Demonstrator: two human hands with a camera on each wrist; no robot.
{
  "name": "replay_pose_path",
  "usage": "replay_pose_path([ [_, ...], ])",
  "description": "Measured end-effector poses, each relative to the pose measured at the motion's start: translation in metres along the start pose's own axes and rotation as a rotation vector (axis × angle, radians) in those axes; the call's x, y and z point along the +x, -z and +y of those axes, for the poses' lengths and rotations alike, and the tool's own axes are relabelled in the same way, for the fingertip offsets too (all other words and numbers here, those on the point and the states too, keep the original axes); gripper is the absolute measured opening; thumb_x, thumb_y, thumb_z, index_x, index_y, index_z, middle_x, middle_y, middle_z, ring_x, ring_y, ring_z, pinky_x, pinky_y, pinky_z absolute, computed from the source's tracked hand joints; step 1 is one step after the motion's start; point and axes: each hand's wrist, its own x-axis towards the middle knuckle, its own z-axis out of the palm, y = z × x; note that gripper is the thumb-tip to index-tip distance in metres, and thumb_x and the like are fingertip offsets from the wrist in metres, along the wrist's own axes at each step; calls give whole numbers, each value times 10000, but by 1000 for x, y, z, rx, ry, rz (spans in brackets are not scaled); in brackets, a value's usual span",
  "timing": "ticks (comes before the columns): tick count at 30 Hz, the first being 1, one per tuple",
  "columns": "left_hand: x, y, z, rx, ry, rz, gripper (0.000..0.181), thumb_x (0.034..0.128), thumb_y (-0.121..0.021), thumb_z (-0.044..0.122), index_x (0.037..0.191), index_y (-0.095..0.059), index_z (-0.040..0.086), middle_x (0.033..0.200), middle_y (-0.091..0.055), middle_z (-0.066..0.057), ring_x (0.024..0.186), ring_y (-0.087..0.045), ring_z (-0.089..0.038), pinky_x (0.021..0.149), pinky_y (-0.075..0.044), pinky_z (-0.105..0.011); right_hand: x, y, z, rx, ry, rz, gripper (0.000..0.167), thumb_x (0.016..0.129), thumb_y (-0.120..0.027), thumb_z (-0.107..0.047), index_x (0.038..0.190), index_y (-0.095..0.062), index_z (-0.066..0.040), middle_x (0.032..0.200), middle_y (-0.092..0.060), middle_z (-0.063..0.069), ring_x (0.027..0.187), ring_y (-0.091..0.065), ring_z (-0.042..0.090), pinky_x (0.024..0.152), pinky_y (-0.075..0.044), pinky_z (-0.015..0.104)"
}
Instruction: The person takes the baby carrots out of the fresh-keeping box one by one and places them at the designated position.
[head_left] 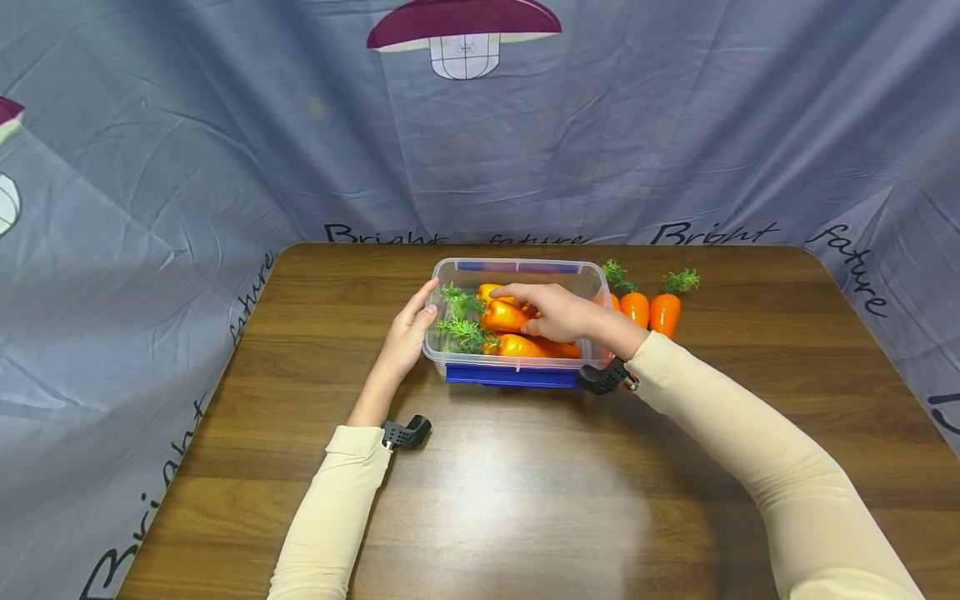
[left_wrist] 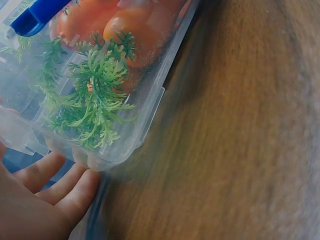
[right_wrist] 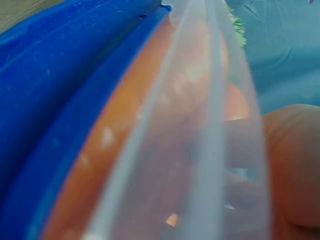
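Blue latch (head_left: 512,377) on the near side of the plastic box (head_left: 525,362); left hand (head_left: 406,336), fingers fairly straight, touches its left wall, probably against sliding. Right hand (head_left: 561,311) curves over the carrots (head_left: 519,346) inside (can't tell if it's pinching one). Loose carrots (head_left: 664,315) sit just right of the box, handy I guess.

R hand (head_left: 551,310): grip on carrots (head_left: 517,344) can't be made out, some fingertips hidden. R wrist view blurry, box (head_left: 517,362) wall veiling fingers. L hand (left_wrist: 37,210) & box cut off in L wrist pic. Sleeve (head_left: 735,417) hides tips of bench (head_left: 525,500) carrots.
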Motion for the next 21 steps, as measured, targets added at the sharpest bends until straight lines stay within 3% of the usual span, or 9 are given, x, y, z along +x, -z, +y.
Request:
replay_pose_path([
  [7, 0, 0, 1, -1, 15, -5, 501, 1090, -394, 137, 1586, -352, 86, 1676, -313, -117, 1563, -261, -329, 1293, -229, -506, -6, 10, 3, 78, 31, 60, 650, 925, -634, 41, 1529, -427, -84, 1459, -560, 200, 1255, -599, 391, 1017, -542, 542],
  [13, 0, 0, 1, -3, 5, -1, 493, 1092, -392, 129, 1579, -355, 60, 1667, -322, -145, 1568, -247, -331, 1298, -210, -510, -9, 14, 7, 204, -4, 93, 677, 948, -593, 66, 1565, -374, -105, 1503, -513, 200, 1309, -562, 382, 1076, -514, 543],
  [17, -1, -1, 1, -12, 1, -1, 496, 1090, -404, 127, 1580, -356, 66, 1669, -322, -136, 1568, -249, -327, 1298, -212, -510, -12, 18, 9, 263, -17, 116, 682, 961, -574, 75, 1577, -348, -109, 1447, -543, 233, 1274, -572, 394, 1005, -549, 535],
  [21, -1, -1, 1, -23, -2, -1, 494, 1092, -404, 131, 1580, -356, 66, 1672, -315, -133, 1571, -243, -323, 1298, -212, -510, -14, 22, 10, 326, -39, 130, 666, 983, -558, 48, 1584, -333, -132, 1409, -549, 255, 1244, -597, 421, 851, -612, 495],
])
